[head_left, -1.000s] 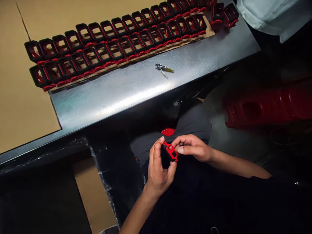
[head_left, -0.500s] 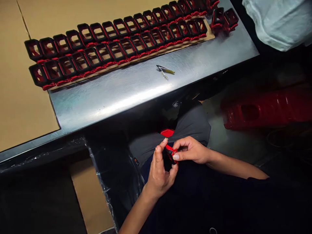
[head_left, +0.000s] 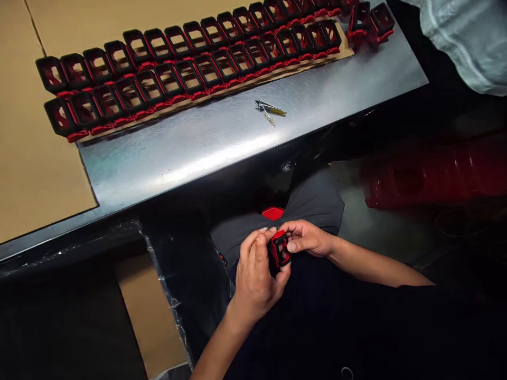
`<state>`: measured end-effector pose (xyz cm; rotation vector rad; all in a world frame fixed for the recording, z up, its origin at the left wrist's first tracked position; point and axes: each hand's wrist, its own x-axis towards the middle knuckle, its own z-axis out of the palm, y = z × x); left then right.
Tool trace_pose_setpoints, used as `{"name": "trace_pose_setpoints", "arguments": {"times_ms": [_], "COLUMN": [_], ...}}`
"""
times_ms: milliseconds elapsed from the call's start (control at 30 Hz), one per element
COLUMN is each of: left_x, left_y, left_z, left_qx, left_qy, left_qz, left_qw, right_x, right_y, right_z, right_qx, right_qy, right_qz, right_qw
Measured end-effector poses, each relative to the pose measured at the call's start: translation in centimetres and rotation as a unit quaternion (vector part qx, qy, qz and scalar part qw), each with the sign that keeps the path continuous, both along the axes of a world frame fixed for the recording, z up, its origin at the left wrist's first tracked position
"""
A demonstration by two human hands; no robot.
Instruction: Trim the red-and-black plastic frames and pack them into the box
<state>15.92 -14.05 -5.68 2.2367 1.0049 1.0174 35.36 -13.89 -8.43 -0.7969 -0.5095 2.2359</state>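
Observation:
Above my lap, a small red and black frame-shaped plastic part is held between my two hands. My left hand grips it from the left, with the thumb under it and the fingers along its upper side. From the right, my right hand pinches its edge between thumb and fingers. The opening of the part faces up toward me, and its left side is partly hidden by my left fingers. On the metal table, a nail clipper lies with its lever swung out.
Two long rows of similar red and black frames stand on cardboard along the metal table. A pair of frames sits at the right end. White cloth hangs at upper right; a red plastic object is below it.
The part has turned in my hands, so its open frame now faces up. My left fingers have bent over it, and my right hand has shifted slightly. The view has moved a little.

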Motion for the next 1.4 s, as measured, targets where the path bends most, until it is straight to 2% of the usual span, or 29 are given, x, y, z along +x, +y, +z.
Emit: {"name": "trace_pose_setpoints", "arguments": {"times_ms": [133, 333, 567, 633, 667, 700, 733, 767, 833, 867, 900, 933, 1000, 1067, 1133, 1200, 1267, 1400], "left_x": [-0.1, 0.2, -0.5, -0.7, -0.9, -1.0, -1.0, -1.1, -1.0, -0.8, -0.6, -0.4, 0.0, 0.4, 0.6, 0.6, 0.5, 0.2], "left_y": [0.0, -0.4, -0.5, -0.7, -0.9, -1.0, -1.2, -1.3, -1.4, -1.3, -1.3, -1.2, -1.0, -0.8, -0.8, -1.0, -1.2, -1.7], "left_z": [-0.2, -0.8, -1.6, -1.9, -2.0, -2.1, -2.1, -2.0, -1.7, -1.6, -1.4, -1.2, -1.0, -0.8, -0.8, -0.8, -0.8, -1.0], "left_qx": [-0.012, -0.105, -0.119, -0.158, -0.207, -0.274, -0.354, -0.435, -0.562, -0.599, -0.622, -0.635, -0.645, -0.642, -0.623, -0.591, -0.555, -0.463], "left_qy": [-0.014, -0.075, -0.082, -0.093, -0.107, -0.133, -0.171, -0.216, -0.308, -0.341, -0.363, -0.376, -0.392, -0.427, -0.477, -0.51, -0.509, -0.451], "left_qz": [-0.023, -0.002, -0.014, -0.013, -0.011, -0.011, -0.013, -0.019, -0.039, -0.048, -0.049, -0.042, -0.017, 0.004, 0.007, 0.007, 0.009, 0.011], "left_qw": [1.0, 0.992, 0.989, 0.983, 0.972, 0.952, 0.919, 0.874, 0.767, 0.723, 0.692, 0.674, 0.656, 0.637, 0.62, 0.625, 0.658, 0.762], "right_x": [0.1, 0.1, -0.2, -0.3, -0.4, -0.4, -0.4, -0.4, -0.4, -0.3, -0.3, -0.3, -0.4, -0.4, -0.3, 0.1, 0.5, 0.6], "right_y": [-0.1, -0.3, 0.3, 0.3, 0.4, 0.4, 0.4, 0.5, 0.6, 0.7, 0.8, 0.8, 0.9, 1.1, 1.2, 1.4, 1.5, 1.3], "right_z": [-0.1, -0.2, 0.8, 1.5, 2.0, 2.4, 2.8, 3.2, 3.8, 3.9, 4.0, 4.1, 4.2, 4.5, 4.9, 5.5, 5.8, 6.0], "right_qx": [-0.007, -0.074, -0.011, 0.027, 0.062, 0.114, 0.18, 0.256, 0.407, 0.465, 0.507, 0.536, 0.567, 0.581, 0.577, 0.539, 0.462, 0.295], "right_qy": [-0.004, 0.032, -0.042, -0.096, -0.136, -0.183, -0.235, -0.284, -0.354, -0.375, -0.389, -0.401, -0.427, -0.438, -0.431, -0.428, -0.44, -0.418], "right_qz": [0.02, 0.046, 0.013, 0.003, -0.004, -0.015, -0.026, -0.038, -0.058, -0.064, -0.067, -0.067, -0.071, -0.078, -0.088, -0.095, -0.095, -0.031], "right_qw": [1.0, 0.996, 0.999, 0.995, 0.989, 0.976, 0.955, 0.923, 0.84, 0.8, 0.766, 0.74, 0.701, 0.681, 0.688, 0.72, 0.764, 0.858]}}
